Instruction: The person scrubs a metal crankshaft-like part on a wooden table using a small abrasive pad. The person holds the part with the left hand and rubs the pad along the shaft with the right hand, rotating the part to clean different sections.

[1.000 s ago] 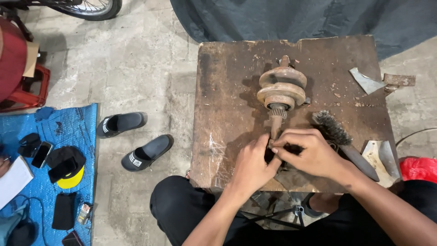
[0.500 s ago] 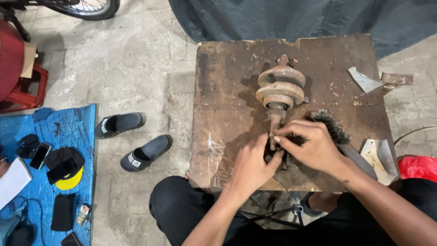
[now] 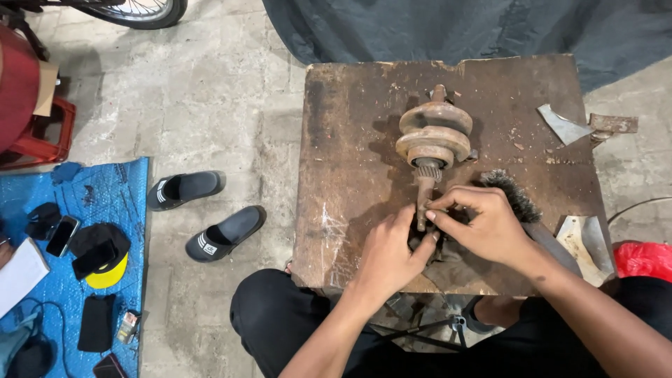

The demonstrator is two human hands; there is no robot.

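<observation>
Your right hand pinches the rusty crankshaft by its shaft, which runs away from you, left hand clasping its near end.

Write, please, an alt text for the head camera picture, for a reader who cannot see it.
Two bare hands, left hand and right hand, pinch the thin shaft end of a rusty brown metal crankshaft lying on a worn, stained wooden board. A dark-bristled wire brush lies just behind the right hand.
</observation>
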